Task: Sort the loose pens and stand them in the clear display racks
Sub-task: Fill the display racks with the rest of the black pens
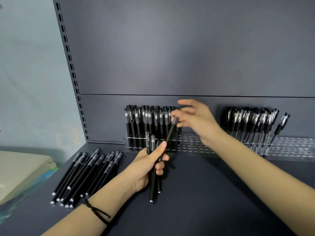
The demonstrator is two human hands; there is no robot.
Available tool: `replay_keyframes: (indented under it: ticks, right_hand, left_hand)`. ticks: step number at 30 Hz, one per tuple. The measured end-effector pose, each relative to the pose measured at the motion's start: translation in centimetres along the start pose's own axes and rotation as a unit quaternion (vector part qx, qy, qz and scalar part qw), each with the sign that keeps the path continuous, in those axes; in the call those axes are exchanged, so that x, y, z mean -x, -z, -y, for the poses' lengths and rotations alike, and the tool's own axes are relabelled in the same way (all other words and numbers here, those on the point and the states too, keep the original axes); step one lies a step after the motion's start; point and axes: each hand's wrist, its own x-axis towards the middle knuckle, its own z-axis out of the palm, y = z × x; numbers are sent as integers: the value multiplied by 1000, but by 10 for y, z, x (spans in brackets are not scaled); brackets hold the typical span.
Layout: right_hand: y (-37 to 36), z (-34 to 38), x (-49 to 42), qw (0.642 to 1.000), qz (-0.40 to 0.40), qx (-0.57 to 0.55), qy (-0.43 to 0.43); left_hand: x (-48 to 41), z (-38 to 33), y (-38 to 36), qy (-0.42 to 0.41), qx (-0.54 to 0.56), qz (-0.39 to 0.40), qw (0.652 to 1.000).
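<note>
My left hand (150, 165) grips a small bundle of black pens (154, 186) over the dark shelf. One pen of the bundle (170, 133) slants up to the right. My right hand (196, 120) is blurred, with its fingers spread next to that pen's cap; no grip shows. Behind it a clear rack (189, 145) holds several upright black pens (146, 123) in its left part. A second clear rack (293, 147) on the right holds several clip pens (252, 123). Loose black pens (88, 174) lie in a pile on the left.
The dark shelf (213, 193) ends at a grey back panel (170, 57) with a slotted upright (75, 86) on the left. A beige box-like thing (20, 171) sits off the shelf's left edge.
</note>
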Motion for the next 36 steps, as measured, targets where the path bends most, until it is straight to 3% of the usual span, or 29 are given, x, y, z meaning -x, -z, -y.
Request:
replay_keyframes:
  ticks: [3, 5, 9, 17, 21, 26, 29, 33, 36]
  right_hand:
    - [20, 9, -19, 990, -107, -17, 93]
    - [30, 9, -28, 981, -136, 24, 138]
    - [37, -3, -31, 969, -136, 113, 174]
    - [31, -15, -31, 966, -98, 149, 187]
    - [27, -29, -29, 935, -38, 309, 172]
    - [20, -30, -15, 918, -118, 297, 234]
    - [9, -20, 1, 934, -42, 299, 193]
    - [0, -19, 11, 952, 114, 280, 39]
    - [0, -18, 10, 970, 129, 204, -20]
  left_hand:
    - [-2, 0, 3, 2, -19, 0, 1000]
    - [-4, 1, 5, 9, -20, 3, 1000]
    - [-6, 1, 6, 36, -20, 20, 999]
    - [-8, 1, 5, 35, 23, 36, 998]
    - [-6, 1, 6, 38, 43, 28, 998]
    - [-3, 0, 5, 22, 51, 41, 998]
    - [0, -2, 4, 13, 46, 37, 998]
    - [4, -3, 0, 27, 63, 28, 997]
    - [6, -3, 0, 25, 51, 37, 998]
